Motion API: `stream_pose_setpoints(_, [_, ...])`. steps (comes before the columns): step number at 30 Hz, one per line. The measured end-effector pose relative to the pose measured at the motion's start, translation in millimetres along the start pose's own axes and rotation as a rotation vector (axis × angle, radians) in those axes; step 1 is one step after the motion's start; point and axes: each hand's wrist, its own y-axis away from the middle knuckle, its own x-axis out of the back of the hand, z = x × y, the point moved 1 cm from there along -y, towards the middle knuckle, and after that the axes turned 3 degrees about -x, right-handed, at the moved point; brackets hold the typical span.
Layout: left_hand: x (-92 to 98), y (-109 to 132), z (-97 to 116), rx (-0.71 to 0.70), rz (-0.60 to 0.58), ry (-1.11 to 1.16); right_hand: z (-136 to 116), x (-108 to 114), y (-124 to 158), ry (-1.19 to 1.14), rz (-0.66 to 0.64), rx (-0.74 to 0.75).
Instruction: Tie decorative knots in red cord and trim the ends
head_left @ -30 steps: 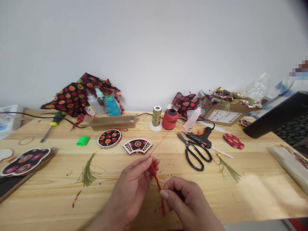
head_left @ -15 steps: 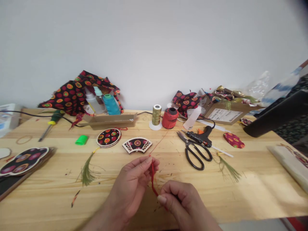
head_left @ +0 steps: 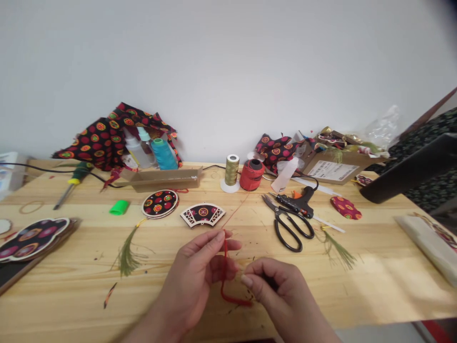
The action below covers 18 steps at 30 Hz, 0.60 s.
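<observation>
- left hand (head_left: 187, 276): fingers (head_left: 217, 242) closed in a pinch on the soft red cord (head_left: 222, 286), near its top; it looks light and limp, so best held close to the pinch;
- right hand (head_left: 276, 295): fingers curled just beside the cord's lower bend; cannot tell whether they grip it;
- cord hangs in a hook above the wooden workbench (head_left: 374, 281); a thin thread (head_left: 236, 215) rises toward the red spool (head_left: 252, 175)

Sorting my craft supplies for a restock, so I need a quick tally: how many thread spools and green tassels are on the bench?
Thread spools: 3 (gold spool, red spool, teal spool)
Green tassels: 2 (left tassel, right tassel)
Total: 5
</observation>
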Motion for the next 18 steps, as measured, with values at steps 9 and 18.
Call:
stream_pose_setpoints(9, [3.1,3,-6,0.051,-0.040,-0.037,-6,20,-8,0.079,0.181,0.031])
stream_pose_setpoints(18, [2.0,3,-5,0.131,-0.112,0.040,-1,28,-17,0.105,0.250,0.049])
